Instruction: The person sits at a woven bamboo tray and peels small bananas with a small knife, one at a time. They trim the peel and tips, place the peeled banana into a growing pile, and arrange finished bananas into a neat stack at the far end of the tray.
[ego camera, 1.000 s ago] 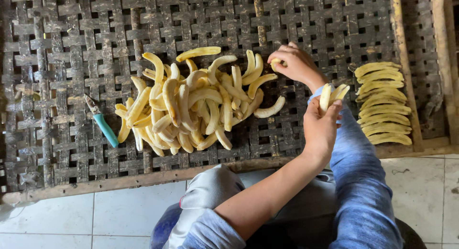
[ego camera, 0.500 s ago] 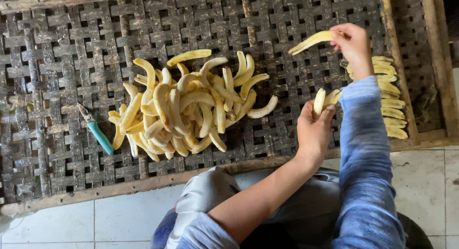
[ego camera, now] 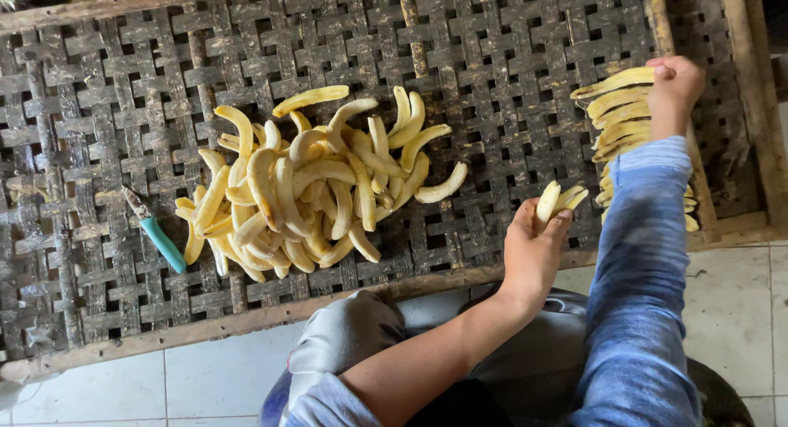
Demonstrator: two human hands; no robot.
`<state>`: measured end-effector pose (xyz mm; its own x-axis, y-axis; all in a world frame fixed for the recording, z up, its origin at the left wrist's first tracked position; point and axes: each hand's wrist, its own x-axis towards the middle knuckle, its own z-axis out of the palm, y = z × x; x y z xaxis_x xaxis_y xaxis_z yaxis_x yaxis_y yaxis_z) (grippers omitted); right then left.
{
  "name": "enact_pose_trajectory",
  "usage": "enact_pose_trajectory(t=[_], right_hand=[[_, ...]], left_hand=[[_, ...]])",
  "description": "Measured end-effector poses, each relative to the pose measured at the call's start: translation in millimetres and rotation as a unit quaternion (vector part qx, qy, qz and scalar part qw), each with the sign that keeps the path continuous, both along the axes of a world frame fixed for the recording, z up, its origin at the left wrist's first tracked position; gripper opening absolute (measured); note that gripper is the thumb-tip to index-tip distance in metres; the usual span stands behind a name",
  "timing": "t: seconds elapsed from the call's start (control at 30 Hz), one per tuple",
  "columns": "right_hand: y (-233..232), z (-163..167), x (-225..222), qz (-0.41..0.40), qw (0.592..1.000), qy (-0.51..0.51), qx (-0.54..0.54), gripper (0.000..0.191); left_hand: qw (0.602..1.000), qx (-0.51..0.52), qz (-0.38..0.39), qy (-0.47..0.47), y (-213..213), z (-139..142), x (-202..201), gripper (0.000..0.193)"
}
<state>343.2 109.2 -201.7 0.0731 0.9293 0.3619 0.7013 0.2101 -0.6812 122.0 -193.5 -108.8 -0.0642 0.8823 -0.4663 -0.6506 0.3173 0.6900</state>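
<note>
Near: left hand (ego camera: 533,251) has fingers (ego camera: 561,222) closed on a few banana slices (ego camera: 556,200), held just above the near rail; loose grip, one could slip onto the tiles. Far right: right hand (ego camera: 675,84) pinches one slice (ego camera: 617,80) down onto the row (ego camera: 620,123); the row may get nudged. Pile (ego camera: 316,181) and peeler (ego camera: 156,232) lie left on the woven surface (ego camera: 492,82).

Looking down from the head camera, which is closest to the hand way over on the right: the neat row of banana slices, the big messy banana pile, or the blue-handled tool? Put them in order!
From the right hand:
1. Neat row of banana slices, right beside the hand, at the rack's right end; the hand touches its top slice.
2. Big messy banana pile, in the rack's middle.
3. Blue-handled tool, farthest, left of the pile.
</note>
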Motion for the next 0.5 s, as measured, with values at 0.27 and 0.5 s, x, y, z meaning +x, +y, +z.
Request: enact_pose_trajectory(t=[0.27, 0.5], right_hand=[[1.9, -17.1, 18.0, -0.008, 0.996, -0.004, 0.093, 0.033], [7.4, -25.2, 26.1, -0.168, 0.966, 0.192, 0.038, 0.034]], left_hand=[[1.0, -0.018, -0.008, -0.001, -1.3, -2.8, -2.3, 0.016], [0.999, -0.049, -0.019, -0.001, 1.4, 7.2, -15.0, 0.013]])
